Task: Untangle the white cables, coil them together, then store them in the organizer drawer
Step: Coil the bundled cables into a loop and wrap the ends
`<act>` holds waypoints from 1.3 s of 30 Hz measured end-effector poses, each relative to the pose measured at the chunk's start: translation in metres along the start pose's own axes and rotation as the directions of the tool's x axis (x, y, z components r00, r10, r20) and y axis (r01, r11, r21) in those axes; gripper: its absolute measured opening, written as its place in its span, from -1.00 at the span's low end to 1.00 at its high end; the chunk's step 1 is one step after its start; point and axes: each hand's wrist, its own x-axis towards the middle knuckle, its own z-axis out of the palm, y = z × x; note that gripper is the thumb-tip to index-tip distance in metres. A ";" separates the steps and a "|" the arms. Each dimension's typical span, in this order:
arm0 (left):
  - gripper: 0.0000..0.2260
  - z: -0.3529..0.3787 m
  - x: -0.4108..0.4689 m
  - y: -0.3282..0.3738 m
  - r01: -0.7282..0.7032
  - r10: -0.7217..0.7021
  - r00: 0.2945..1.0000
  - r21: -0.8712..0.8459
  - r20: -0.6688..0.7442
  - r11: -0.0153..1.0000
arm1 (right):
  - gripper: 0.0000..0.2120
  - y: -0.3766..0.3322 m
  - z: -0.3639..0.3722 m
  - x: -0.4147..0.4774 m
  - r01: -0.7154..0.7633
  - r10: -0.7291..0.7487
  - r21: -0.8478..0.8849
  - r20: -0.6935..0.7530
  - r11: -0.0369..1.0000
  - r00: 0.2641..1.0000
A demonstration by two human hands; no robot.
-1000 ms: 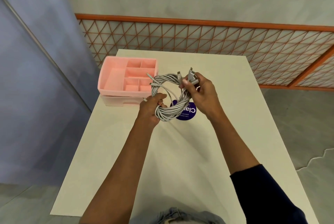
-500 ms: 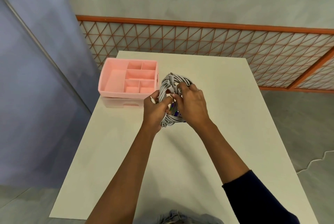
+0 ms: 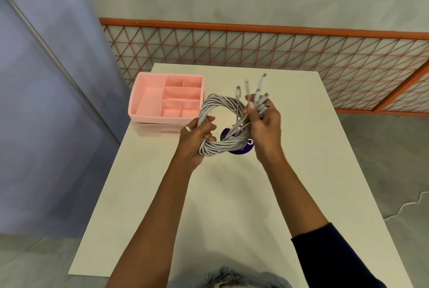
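- Since half a second ago the right hand (image 3: 264,125) has drawn away from the left hand (image 3: 195,136). The bundle has opened from a squeezed clump into a round ring, and the purple disc (image 3: 241,151) beneath it shows again.
- Head view, shapes: the white cables (image 3: 214,148) form a loose ring of many thin, smooth strands, held above the bench (image 3: 209,206). Several plug ends (image 3: 260,85) stick up and fan out at the ring's upper right.
- The pink organizer (image 3: 162,119) is a smooth plastic tray split into rectangular compartments. It sits on a pale translucent drawer (image 3: 153,128) at the bench's far left corner, just left of the cables and not touching them.
- Hand pose: both forearms reach forward over the matte white bench. The right arm has a dark sleeve (image 3: 329,257).
- Left fingers (image 3: 209,136) curl round the ring's lower left side and grip the strands.
- Right fingers (image 3: 251,107) are pressed together, pinching the strands just below the plug ends.
- An orange lattice fence (image 3: 255,50) stands behind the bench.
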 end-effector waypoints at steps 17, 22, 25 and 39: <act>-0.35 -0.003 -0.010 0.003 0.169 0.046 0.873 -0.388 0.486 0.906 | -0.76 -0.007 0.000 0.019 -0.114 0.183 0.245 -0.282 0.963 0.942; -0.34 0.014 -0.014 -0.011 0.189 0.100 0.900 -0.587 0.425 0.788 | -0.80 -0.004 0.006 0.016 -0.083 0.183 0.247 -0.417 0.965 0.890; -0.29 0.020 -0.014 -0.015 0.200 0.091 0.923 -0.668 0.374 0.716 | -0.82 0.002 0.010 0.012 -0.064 0.157 0.214 -0.456 0.975 0.876; -0.81 0.009 -0.008 -0.018 0.020 0.027 0.938 -0.132 0.346 0.991 | -0.74 0.022 0.001 0.011 -0.076 0.030 -0.191 -0.237 0.979 0.971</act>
